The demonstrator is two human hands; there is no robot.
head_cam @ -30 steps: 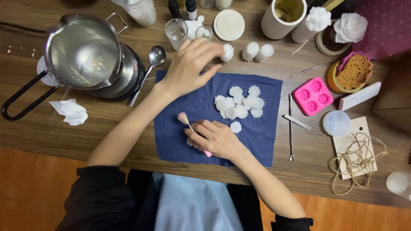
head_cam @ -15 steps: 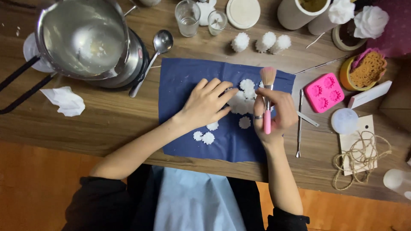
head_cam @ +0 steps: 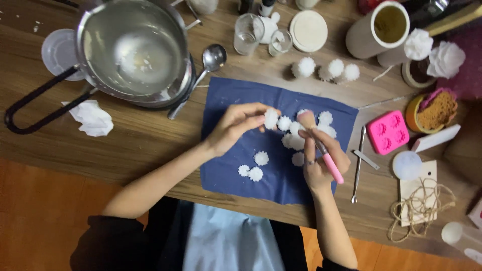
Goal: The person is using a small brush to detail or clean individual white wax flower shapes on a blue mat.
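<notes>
My left hand (head_cam: 235, 125) pinches a small white flower-shaped piece (head_cam: 271, 118) between thumb and fingers, lifted just above the dark blue cloth (head_cam: 228, 165). My right hand (head_cam: 321, 160) grips a pink-handled brush (head_cam: 322, 148), its soft tip beside the held flower. A cluster of white flowers (head_cam: 311, 128) lies on the cloth under the brush, and three more flowers (head_cam: 254, 167) lie nearer to me.
A steel pot (head_cam: 133, 50) with a black handle stands at the back left, a spoon (head_cam: 201, 73) beside it. Glasses (head_cam: 247, 34), white cylinders (head_cam: 374, 27), a pink silicone mould (head_cam: 386, 131), metal tools (head_cam: 357, 163), twine (head_cam: 419, 208) and crumpled tissue (head_cam: 91, 118) surround the cloth.
My left hand lifted from the cloth, picking up a white flower. My right hand turned the brush tip toward it. Earlier the left hand reached to the back of the table.
</notes>
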